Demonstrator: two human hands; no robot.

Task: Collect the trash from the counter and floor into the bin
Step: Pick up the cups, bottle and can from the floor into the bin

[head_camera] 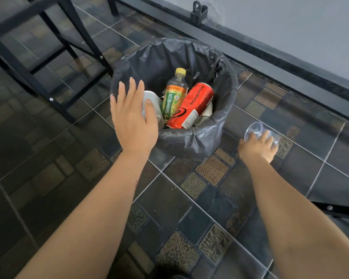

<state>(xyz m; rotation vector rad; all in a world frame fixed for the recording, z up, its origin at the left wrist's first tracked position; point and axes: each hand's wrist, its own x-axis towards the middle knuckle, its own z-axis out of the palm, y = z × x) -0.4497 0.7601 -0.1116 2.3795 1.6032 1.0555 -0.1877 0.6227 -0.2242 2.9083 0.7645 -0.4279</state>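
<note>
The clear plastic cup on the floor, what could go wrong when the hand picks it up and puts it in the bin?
1. The clear plastic cup looks thin, so the right hand closing on it could crush it or let it slip back onto the tiles.
2. The bin already holds a green bottle and a red can standing high, so the cup might bounce out.
3. The left hand hangs open over the rim and could block the drop.
</note>
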